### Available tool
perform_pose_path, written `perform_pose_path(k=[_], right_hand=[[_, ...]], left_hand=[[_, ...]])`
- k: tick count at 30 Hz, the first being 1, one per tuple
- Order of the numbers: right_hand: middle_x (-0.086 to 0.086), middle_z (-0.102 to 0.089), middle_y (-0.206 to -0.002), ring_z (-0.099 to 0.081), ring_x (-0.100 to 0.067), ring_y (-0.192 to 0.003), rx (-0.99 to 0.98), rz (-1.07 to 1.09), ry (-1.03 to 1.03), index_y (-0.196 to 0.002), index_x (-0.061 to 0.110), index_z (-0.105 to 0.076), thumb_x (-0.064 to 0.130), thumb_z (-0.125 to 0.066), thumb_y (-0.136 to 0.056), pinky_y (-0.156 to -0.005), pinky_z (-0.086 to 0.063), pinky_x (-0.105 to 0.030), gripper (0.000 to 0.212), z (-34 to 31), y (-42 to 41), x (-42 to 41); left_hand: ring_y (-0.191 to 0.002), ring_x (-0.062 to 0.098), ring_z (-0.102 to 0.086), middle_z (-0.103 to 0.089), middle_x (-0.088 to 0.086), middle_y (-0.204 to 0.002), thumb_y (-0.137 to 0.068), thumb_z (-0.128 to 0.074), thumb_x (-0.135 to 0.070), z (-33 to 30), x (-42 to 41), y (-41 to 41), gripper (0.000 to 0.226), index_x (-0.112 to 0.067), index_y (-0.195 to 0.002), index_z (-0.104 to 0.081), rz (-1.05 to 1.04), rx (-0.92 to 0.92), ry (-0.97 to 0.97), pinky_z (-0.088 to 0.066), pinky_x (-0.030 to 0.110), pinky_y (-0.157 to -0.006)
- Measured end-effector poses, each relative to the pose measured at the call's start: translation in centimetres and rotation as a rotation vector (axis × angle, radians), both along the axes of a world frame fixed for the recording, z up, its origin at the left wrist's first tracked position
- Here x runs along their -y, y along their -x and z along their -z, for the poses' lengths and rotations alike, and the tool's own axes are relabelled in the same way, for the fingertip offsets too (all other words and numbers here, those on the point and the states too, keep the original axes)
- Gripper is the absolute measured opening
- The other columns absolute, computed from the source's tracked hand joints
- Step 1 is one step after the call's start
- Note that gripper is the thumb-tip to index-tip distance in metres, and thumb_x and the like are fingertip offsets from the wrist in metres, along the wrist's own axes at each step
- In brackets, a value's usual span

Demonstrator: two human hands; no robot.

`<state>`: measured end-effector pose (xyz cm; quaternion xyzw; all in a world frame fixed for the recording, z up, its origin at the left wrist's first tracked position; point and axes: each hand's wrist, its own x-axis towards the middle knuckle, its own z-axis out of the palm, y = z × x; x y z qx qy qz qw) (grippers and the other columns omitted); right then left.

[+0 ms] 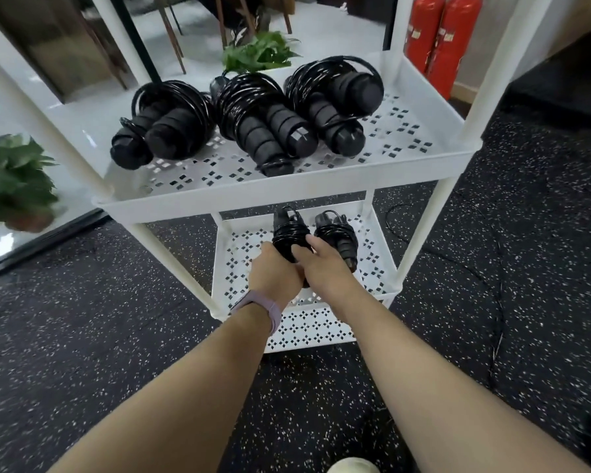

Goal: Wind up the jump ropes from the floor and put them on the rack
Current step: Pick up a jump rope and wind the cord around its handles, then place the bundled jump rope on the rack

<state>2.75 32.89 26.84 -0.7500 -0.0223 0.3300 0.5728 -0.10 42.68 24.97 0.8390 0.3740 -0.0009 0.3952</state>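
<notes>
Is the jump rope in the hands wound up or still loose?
Wound up: the jump rope has cord coiled tightly around its handles, held by both hands over the lower shelf.

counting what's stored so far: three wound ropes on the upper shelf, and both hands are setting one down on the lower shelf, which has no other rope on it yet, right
Not quite. The head view shows the lower shelf already has one wound rope on it, right of the rope that the left hand and right hand hold. The rest stands: three wound ropes sit on the upper shelf.
</notes>
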Motion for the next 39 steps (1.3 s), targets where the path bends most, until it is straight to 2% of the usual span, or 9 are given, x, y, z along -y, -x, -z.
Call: perform_pose_path(k=[7, 11, 16, 20, 24, 26, 29, 33, 39], right_hand=[[-0.001, -0.042, -0.161, -0.047, -0.020, -0.141, 0.054, -0.065, 0.081, -0.162, 0.026, -0.030, 0.041, -0.053, -0.103, -0.117, -0.040, -0.042, 0.065, 0.6, -0.1, 0.3], [0.007, -0.056, -0.121, -0.054, -0.013, -0.113, 0.103, -0.092, 0.107, -0.163, 0.023, -0.027, 0.037, -0.050, -0.106, -0.093, -0.039, -0.026, 0.063, 0.4, 0.3, 1.5], [0.004, -0.040, -0.161, -0.057, -0.007, -0.120, 0.181, -0.136, 0.140, -0.161, 0.023, -0.034, 0.038, -0.048, -0.107, -0.086, -0.036, -0.019, 0.057, -0.6, 1.1, 3.6], [0.004, -0.050, -0.154, -0.057, -0.013, -0.120, 0.203, -0.104, 0.148, -0.151, 0.026, -0.048, 0.041, -0.051, -0.106, -0.081, -0.047, -0.021, 0.048, -1.1, 1.5, 5.4], [0.003, -0.059, -0.139, -0.065, -0.021, -0.115, 0.201, -0.032, 0.133, -0.144, 0.023, -0.055, 0.041, -0.054, -0.105, -0.094, -0.057, -0.040, 0.043, -1.2, 1.9, 7.3], [0.004, -0.061, -0.135, -0.067, -0.022, -0.112, 0.213, -0.029, 0.149, -0.143, 0.023, -0.056, 0.037, -0.054, -0.104, -0.098, -0.056, -0.046, 0.041, -1.4, 2.4, 8.5], [0.005, -0.063, -0.133, -0.067, -0.021, -0.111, 0.212, -0.027, 0.189, -0.140, 0.026, -0.058, 0.036, -0.055, -0.103, -0.100, -0.055, -0.048, 0.038, -2.3, 3.4, 10.9], [0.003, -0.069, -0.124, -0.071, -0.012, -0.093, 0.261, -0.031, 0.230, -0.133, 0.023, -0.062, 0.030, -0.055, -0.105, -0.089, -0.059, -0.039, 0.030, -5.5, 5.1, 15.5], [0.002, -0.071, -0.112, -0.076, -0.016, -0.084, 0.210, 0.205, 0.159, -0.110, 0.026, -0.067, 0.022, -0.054, -0.105, -0.091, -0.061, -0.048, 0.013, -10.3, 10.2, 24.3]], left_hand=[[-0.072, 0.018, -0.053, -0.062, 0.012, -0.097, -0.096, -0.058, -0.013, 2.0, 0.5, 0.3, 0.021, -0.007, -0.106, -0.041, 0.076, -0.025, -0.054, -0.035, 0.027, -0.050], [-0.087, 0.026, -0.059, -0.061, 0.015, -0.108, -0.092, -0.064, -0.017, 2.2, 0.4, 0.6, 0.028, -0.006, -0.109, -0.045, 0.033, 0.019, 0.047, -0.038, 0.030, -0.054], [-0.083, 0.017, -0.063, -0.065, 0.005, -0.106, -0.086, -0.075, -0.038, 1.8, 0.4, 1.6, 0.043, -0.016, -0.112, -0.049, 0.013, 0.080, 0.138, -0.043, 0.027, -0.056], [-0.074, 0.010, -0.058, -0.064, -0.002, -0.095, -0.087, -0.075, -0.050, 0.6, 0.8, 2.3, 0.053, -0.019, -0.119, -0.046, 0.025, 0.069, 0.134, -0.039, 0.023, -0.053], [-0.114, 0.010, -0.054, -0.053, -0.007, -0.125, -0.085, -0.075, -0.057, -0.5, 2.2, 3.9, 0.084, -0.019, -0.151, -0.039, 0.025, 0.142, 0.033, -0.048, 0.025, -0.096], [-0.128, 0.017, -0.044, -0.045, -0.001, -0.138, -0.090, -0.067, -0.054, -0.4, 3.6, 5.2, 0.072, -0.021, -0.149, -0.042, 0.030, 0.224, -0.143, -0.038, 0.032, -0.109], [-0.104, 0.025, -0.054, -0.054, 0.004, -0.112, -0.101, -0.053, -0.036, -0.8, 6.0, 6.9, 0.027, -0.012, -0.107, -0.064, 0.156, 0.384, -0.397, -0.046, 0.038, -0.093], [-0.086, 0.021, -0.050, -0.056, -0.001, -0.088, -0.104, -0.049, -0.039, -3.0, 8.7, 7.8, 0.049, -0.011, -0.066, -0.060, 0.412, 0.425, -0.511, -0.044, 0.040, -0.085], [-0.094, 0.021, -0.052, -0.057, 0.002, -0.100, -0.097, -0.059, -0.019, -8.6, 17.1, 8.6, 0.009, -0.013, -0.090, -0.058, 0.487, 0.430, -0.206, -0.043, 0.038, -0.086]])
